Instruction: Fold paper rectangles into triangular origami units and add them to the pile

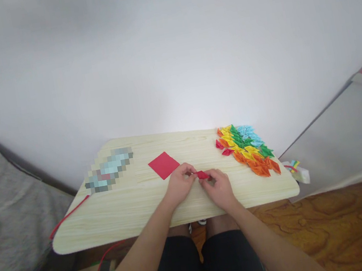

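Note:
Between my two hands, just above the table's front half, is a small red folded paper piece (pixel 203 175). My left hand (pixel 181 182) pinches its thin left end between thumb and fingertips. The fingers of my right hand (pixel 219 188) are closed on its right end. A flat red paper square (pixel 163 165) lies beside my left hand, turned like a diamond. To the right of my hands, folded paper pieces (pixel 247 149) in orange, yellow, green, light blue and red lie in rows.
The pale wooden table (pixel 128 213) stands against a white wall. On its left lies a blurred-out, phone-like object (pixel 110 169) with a red cable (pixel 71 215) running off the edge. A clear bag (pixel 301 174) hangs at the right edge. Grey fabric (pixel 4 220) is at far left.

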